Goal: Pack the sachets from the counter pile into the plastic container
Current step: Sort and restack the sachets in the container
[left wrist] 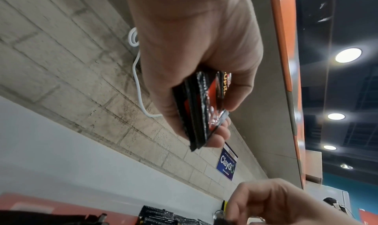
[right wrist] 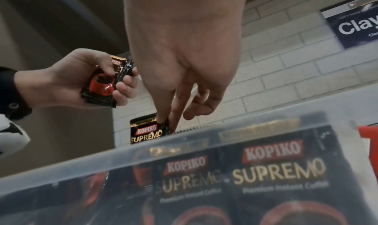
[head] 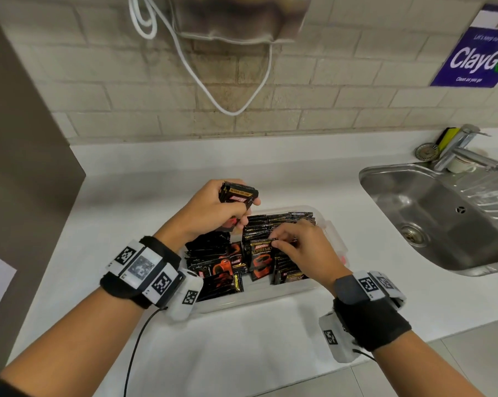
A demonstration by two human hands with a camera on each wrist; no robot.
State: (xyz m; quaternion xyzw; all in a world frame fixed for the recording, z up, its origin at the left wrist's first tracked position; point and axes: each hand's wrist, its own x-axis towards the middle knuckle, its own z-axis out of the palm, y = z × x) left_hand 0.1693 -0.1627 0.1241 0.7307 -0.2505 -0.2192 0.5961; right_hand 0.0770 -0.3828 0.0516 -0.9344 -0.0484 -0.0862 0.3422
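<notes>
A clear plastic container [head: 273, 295] sits on the white counter, packed with several black and orange Kopiko sachets [head: 279, 222] standing on edge. My left hand [head: 213, 207] is raised over the container's far left corner and grips a small stack of sachets [head: 237, 193], seen edge-on in the left wrist view [left wrist: 200, 108] and face-on in the right wrist view [right wrist: 104, 84]. My right hand [head: 293, 242] reaches into the container and pinches the top edge of one upright sachet [head: 260, 253], its thumb and forefinger on the sachet's corner [right wrist: 147, 129].
A steel sink [head: 442, 219] with a tap [head: 460, 151] lies to the right. A white cable [head: 202, 81] hangs on the brick wall behind. A blue ClayGo sign [head: 477, 58] is at upper right. A brown panel [head: 18, 138] bounds the counter on the left.
</notes>
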